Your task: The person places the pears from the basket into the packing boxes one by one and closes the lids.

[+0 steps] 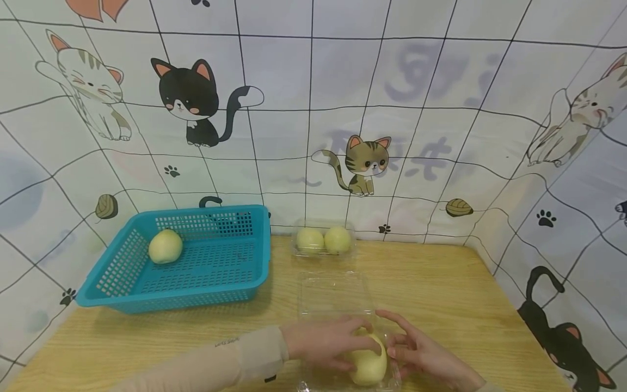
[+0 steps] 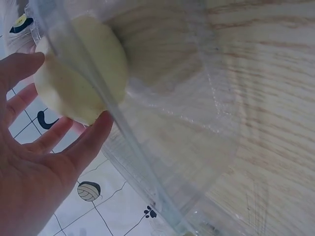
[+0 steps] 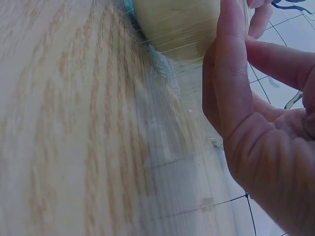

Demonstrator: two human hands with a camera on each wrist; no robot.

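A left hand (image 1: 329,342) curls its fingers round a pale fruit (image 1: 369,370) at the right inside a clear box (image 1: 313,381); the right hand (image 1: 420,353), fingers relaxed, touches the side. Gentle seating, lid (image 1: 333,293) laid back, should prevent bruising.
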